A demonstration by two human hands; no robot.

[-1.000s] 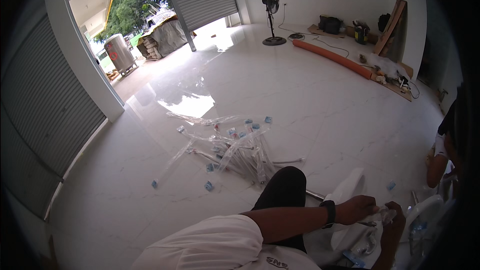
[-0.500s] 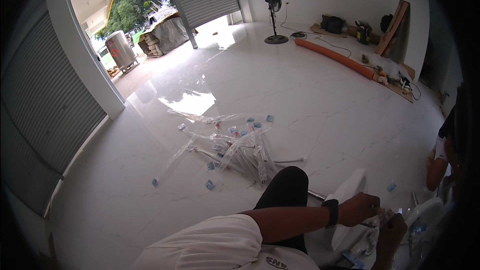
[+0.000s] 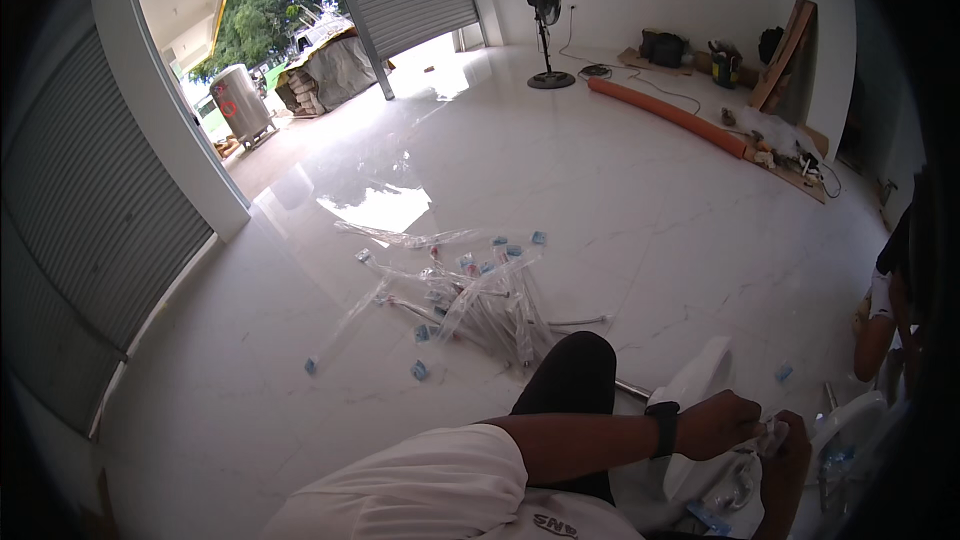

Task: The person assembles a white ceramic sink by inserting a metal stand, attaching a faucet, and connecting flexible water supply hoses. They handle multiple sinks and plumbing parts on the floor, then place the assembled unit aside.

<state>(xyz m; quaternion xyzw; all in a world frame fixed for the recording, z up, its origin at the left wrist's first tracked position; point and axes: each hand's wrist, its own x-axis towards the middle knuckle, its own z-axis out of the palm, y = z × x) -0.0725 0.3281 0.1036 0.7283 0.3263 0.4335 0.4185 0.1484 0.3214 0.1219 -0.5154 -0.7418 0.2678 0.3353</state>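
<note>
My left hand (image 3: 716,424), with a dark watch on its wrist, is closed at the lower right, its fingertips pinching a small clear plastic wrapper (image 3: 771,436). My right hand (image 3: 787,460) grips the same wrapper from the other side; whatever is inside is too small to make out. Under and beside my hands lies a white ceramic piece (image 3: 690,377) that looks like a washbasin. A second white curved piece (image 3: 848,416) is to the right. Between them sit shiny metal fittings in clear plastic (image 3: 735,485). A chrome tube (image 3: 632,389) lies by my knee.
A pile of flexible hoses in clear sleeves (image 3: 490,310) with blue tags spreads ahead on the glossy white floor. Another person (image 3: 880,320) crouches at the right edge. Farther off are an orange roll (image 3: 665,116), a standing fan (image 3: 546,35) and roller shutters (image 3: 95,210).
My hands have shifted slightly, and the right one has turned and risen a little at the wrapper. The pile of hoses stays put.
</note>
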